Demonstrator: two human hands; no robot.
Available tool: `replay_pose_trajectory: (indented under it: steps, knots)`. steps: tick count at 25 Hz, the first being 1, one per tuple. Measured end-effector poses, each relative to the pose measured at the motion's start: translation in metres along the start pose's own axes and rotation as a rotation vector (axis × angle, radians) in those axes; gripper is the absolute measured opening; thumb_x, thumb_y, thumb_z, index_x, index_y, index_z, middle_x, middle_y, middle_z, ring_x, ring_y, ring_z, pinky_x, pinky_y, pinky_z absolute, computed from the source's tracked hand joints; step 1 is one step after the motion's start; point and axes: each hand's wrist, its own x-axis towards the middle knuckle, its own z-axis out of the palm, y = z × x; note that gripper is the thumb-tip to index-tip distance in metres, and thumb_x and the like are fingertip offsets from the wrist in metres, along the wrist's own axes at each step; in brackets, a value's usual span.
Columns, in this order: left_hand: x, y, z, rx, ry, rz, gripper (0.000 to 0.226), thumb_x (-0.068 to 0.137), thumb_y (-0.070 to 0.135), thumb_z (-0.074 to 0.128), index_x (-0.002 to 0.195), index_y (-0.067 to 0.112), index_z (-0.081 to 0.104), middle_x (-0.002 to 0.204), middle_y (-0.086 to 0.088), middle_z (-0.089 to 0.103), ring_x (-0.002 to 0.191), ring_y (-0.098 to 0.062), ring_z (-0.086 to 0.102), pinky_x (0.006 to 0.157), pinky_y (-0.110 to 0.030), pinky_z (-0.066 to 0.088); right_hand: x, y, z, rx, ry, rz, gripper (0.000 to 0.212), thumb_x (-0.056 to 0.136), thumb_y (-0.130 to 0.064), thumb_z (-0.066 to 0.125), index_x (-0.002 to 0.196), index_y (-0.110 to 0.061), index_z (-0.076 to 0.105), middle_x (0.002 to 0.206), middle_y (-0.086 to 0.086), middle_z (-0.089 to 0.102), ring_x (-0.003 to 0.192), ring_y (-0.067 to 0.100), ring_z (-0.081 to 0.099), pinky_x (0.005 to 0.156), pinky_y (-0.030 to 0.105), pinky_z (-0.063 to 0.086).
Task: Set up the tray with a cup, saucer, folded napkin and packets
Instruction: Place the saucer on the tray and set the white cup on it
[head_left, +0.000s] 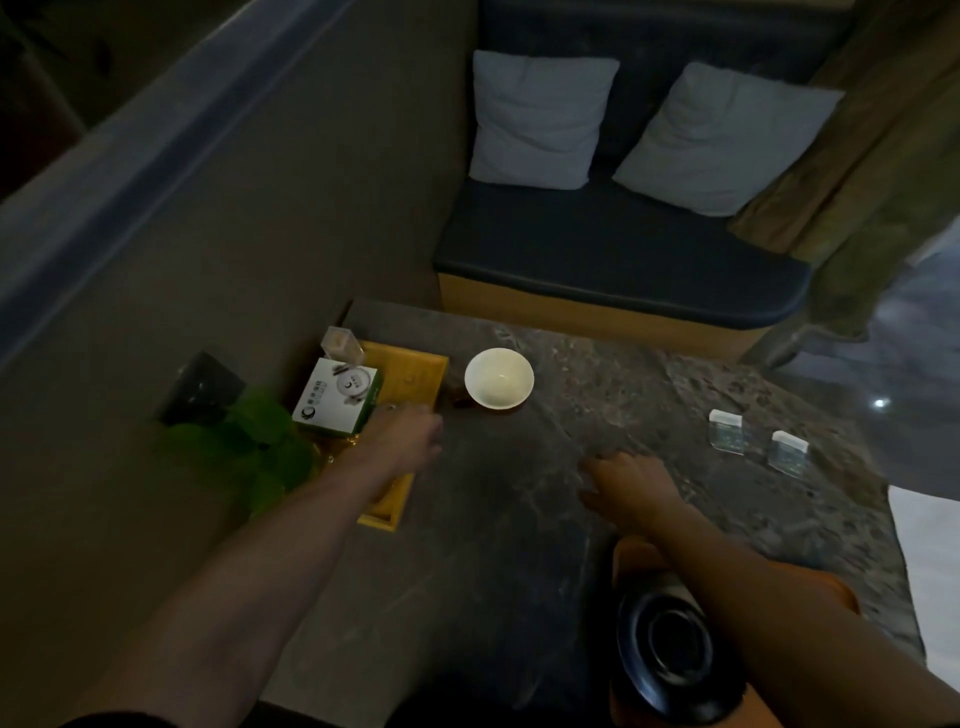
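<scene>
A yellow wooden tray lies along the left edge of the dark marble table. My left hand reaches over the tray's middle, blurred, so its grip is unclear. Just right of the tray stands a white cup on the table. My right hand rests flat on the table, fingers spread, empty. Two small clear packets lie at the right side. A black saucer sits at the near right, under my right forearm.
A white and green box and a clear container sit at the tray's far left end. A green plant grows left of the tray. A bench with two grey cushions stands beyond the table.
</scene>
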Motion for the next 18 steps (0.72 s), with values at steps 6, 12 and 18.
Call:
replay_pose_trajectory:
  steps: [6,12,18]
  knots:
    - [0.045,-0.018,-0.005,-0.066,0.038,0.009,0.03,0.088,0.036,0.058,0.116,0.025,0.06,0.12,-0.004,0.06,0.114,-0.025,0.054,0.092,-0.042,0.042,0.055,0.004,-0.02,0.007,0.076,0.018,0.058,0.088,-0.053,0.055,0.139,-0.027,0.042,0.142,0.002,0.051,0.126,0.025,0.05,0.099,0.044,0.041]
    - [0.068,-0.017,0.001,-0.224,0.066,0.004,0.032,0.089,0.032,0.061,0.119,0.026,0.053,0.121,-0.001,0.061,0.112,-0.024,0.056,0.093,-0.044,0.044,0.105,0.013,-0.033,0.128,0.072,0.05,0.077,0.078,-0.053,0.069,0.141,-0.025,0.034,0.149,0.006,0.043,0.13,0.029,0.047,0.099,0.049,0.045]
    - [0.078,-0.016,0.011,-0.374,0.13,-0.002,0.024,0.09,0.031,0.062,0.113,0.026,0.054,0.112,0.001,0.066,0.102,-0.019,0.06,0.087,-0.04,0.048,0.14,0.008,-0.04,0.361,0.049,-0.034,0.093,0.066,-0.051,0.08,0.14,-0.039,0.024,0.143,0.001,0.048,0.128,0.029,0.048,0.097,0.054,0.044]
